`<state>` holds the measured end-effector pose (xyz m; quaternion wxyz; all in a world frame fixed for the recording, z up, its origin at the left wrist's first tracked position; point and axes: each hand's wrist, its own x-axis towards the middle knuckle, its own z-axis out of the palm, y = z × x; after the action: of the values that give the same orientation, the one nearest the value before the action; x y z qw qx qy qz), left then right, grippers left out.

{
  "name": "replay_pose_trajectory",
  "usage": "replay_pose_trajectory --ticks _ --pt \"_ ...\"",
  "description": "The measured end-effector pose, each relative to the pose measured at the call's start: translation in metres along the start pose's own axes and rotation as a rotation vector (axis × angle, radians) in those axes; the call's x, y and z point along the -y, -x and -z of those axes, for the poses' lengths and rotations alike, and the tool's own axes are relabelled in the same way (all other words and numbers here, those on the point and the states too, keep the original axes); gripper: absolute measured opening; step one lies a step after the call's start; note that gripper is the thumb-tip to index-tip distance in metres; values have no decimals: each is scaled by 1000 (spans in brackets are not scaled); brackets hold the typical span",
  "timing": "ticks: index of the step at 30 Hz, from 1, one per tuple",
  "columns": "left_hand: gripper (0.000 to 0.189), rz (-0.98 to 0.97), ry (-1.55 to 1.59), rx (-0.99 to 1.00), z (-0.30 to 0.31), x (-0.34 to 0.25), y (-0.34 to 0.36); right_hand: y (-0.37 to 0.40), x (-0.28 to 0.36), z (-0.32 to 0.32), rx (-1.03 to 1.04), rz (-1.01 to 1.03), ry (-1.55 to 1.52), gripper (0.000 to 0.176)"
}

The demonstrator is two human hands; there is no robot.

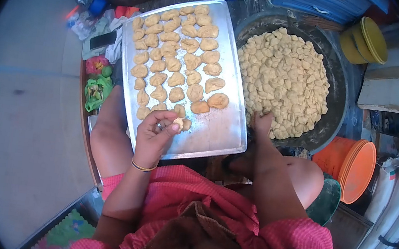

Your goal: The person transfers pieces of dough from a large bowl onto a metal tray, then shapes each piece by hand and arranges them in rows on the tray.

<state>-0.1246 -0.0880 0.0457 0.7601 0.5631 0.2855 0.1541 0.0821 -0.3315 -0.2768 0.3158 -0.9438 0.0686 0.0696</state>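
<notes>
My left hand (155, 134) is closed in a pinch on a small pale dough piece (178, 121), just above the lower part of a metal baking tray (207, 140). Rows of flattened, lumpy dough pieces (170, 48) lie on the tray, which rests across my lap. To the right, a heap of round dough pieces (285, 80) fills a large dark basin (337, 91). My right hand (262, 123) reaches into the near edge of that heap, fingers bunched against the dough; the fingertips are partly hidden.
Right of the basin stand an orange bucket (357, 167) and a yellow bucket (364, 42). Blue drawers (316, 2) are behind it. On the left, a phone (102, 40), cloths and a green plastic bag (97, 92) lie beside the tray. Long white sacks (388, 195) are at far right.
</notes>
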Motion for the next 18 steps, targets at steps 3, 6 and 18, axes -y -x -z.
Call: replay_pose_trajectory --ticks 3,6,18 --pt "25 15 24 4 -1 2 -2 -9 42 42 169 -413 -483 46" --pt "26 18 40 3 -4 1 -2 -36 -1 17 -42 -50 -93 38" --pt "21 -23 33 109 -18 -13 12 -99 58 102 575 155 111 25"
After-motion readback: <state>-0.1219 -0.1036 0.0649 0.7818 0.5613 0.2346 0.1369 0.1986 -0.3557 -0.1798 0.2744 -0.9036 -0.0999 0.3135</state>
